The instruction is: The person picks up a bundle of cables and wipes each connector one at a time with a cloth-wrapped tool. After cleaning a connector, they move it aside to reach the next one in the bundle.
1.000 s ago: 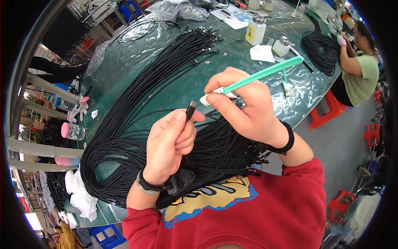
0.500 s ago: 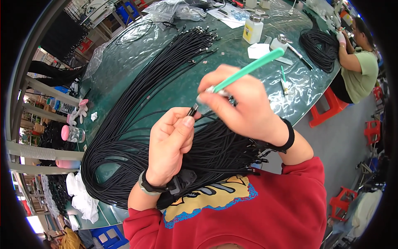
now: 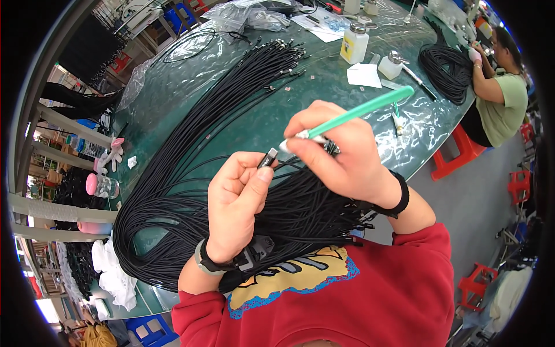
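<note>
Between thumb and fingers, my left hand (image 3: 236, 199) pinches a black cable connector (image 3: 268, 158) with its metal tip pointing up. My right hand (image 3: 338, 147) is closed around a green-handled stick (image 3: 364, 111) whose end is wrapped in white material. That white end sits just right of the connector tip, with a small gap showing. The stick's handle slants up to the right. A large bundle of black cables (image 3: 173, 144) loops across the table below and behind both hands, many ends with metal connectors.
The green table (image 3: 324, 87) carries a yellow-labelled bottle (image 3: 354, 45), a smaller pump bottle (image 3: 391, 65), white paper (image 3: 363, 75) and a second green stick (image 3: 396, 110). At the right, a co-worker (image 3: 500, 87) sits by a coiled cable bundle (image 3: 444, 69). A pink-lidded jar (image 3: 103, 185) stands left.
My right hand has moved slightly right and down, drawing the stick's white end away from the connector. The connector has turned a little, showing its flat printed side.
</note>
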A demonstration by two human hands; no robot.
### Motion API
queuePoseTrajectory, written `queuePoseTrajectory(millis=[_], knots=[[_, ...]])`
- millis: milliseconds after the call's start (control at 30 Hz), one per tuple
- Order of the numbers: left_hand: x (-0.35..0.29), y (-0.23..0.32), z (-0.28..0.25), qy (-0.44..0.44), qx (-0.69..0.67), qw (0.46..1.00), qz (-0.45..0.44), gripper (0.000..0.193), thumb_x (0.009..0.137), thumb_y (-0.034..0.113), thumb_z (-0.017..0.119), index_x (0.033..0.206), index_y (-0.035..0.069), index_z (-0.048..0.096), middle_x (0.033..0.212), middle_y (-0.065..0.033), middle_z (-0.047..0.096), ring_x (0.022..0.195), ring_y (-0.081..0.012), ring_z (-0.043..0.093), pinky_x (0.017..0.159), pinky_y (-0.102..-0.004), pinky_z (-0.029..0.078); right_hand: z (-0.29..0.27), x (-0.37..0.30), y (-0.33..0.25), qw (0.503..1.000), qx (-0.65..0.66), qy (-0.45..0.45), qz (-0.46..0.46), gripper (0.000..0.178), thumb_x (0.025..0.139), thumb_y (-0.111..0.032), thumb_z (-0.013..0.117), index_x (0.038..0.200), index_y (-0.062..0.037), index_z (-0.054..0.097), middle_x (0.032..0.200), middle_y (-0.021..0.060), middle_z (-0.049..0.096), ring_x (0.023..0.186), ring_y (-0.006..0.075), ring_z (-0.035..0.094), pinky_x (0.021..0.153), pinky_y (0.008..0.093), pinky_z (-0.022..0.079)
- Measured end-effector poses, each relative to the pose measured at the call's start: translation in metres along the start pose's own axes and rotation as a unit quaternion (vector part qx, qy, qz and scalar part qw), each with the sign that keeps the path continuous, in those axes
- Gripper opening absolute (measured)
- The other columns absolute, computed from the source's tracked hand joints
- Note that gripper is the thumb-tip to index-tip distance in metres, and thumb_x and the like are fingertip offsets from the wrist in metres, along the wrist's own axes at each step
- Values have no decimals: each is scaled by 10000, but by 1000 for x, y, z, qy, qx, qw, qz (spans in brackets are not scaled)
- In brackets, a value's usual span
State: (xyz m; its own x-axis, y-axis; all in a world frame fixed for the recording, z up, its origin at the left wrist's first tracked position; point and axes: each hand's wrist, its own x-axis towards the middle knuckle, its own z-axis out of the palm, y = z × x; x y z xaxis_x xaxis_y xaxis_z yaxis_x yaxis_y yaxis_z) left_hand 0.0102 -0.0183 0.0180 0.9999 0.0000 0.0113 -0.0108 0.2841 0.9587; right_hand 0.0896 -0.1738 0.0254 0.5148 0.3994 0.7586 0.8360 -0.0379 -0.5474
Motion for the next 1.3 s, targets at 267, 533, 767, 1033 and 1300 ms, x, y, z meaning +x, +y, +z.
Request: queuePoseTrajectory(millis=[267, 533, 767, 1033, 1300], knots=[[-6, 0, 2, 19, 68, 996, 55, 114, 832, 27, 509, 940, -9, 501, 695, 50, 486, 577, 18, 362, 504, -132, 272, 3, 2, -3, 1000, 20, 11, 3, 108, 699, 1, 604, 796, -7, 560, 688, 72, 554, 589, 177, 504, 513, 267, 378], [1, -3, 6, -1, 61, 997, 47, 114, 834, 13, 497, 946, -11, 500, 717, 43, 496, 607, 16, 382, 523, -137, 295, -6, -1, 1, 1000, 11, 13, 22, 84, 722, 5, 576, 804, 5, 556, 703, 75, 552, 592, 167, 503, 522, 263, 382], [33, -35, 19, -126, 155, 979, 36, 273, 848, 159, 489, 1014, -56, 467, 826, -90, 593, 720, -194, 564, 697, -258, 437, -26, -1, -7, 994, 14, 54, 90, 87, 789, 14, 504, 872, 17, 530, 802, 26, 510, 620, 42, 434, 528, 162, 328], [66, 12, -76, -143, 560, 806, 131, 449, 695, 272, 596, 999, -48, 508, 1006, -204, 539, 968, -351, 490, 781, -387, 436, -79, -25, 18, 983, -108, 46, 144, 119, 854, -53, 441, 883, 23, 527, 802, 16, 493, 653, 60, 430, 578, 188, 349], [79, 1, -206, 57, 801, 596, 7, 472, 648, 210, 656, 1052, 23, 498, 1040, -123, 498, 995, -296, 449, 786, -371, 435, -37, 40, 52, 969, -178, -128, 117, 137, 799, -15, 460, 876, 16, 568, 759, 65, 556, 697, 134, 524, 628, 225, 405]])
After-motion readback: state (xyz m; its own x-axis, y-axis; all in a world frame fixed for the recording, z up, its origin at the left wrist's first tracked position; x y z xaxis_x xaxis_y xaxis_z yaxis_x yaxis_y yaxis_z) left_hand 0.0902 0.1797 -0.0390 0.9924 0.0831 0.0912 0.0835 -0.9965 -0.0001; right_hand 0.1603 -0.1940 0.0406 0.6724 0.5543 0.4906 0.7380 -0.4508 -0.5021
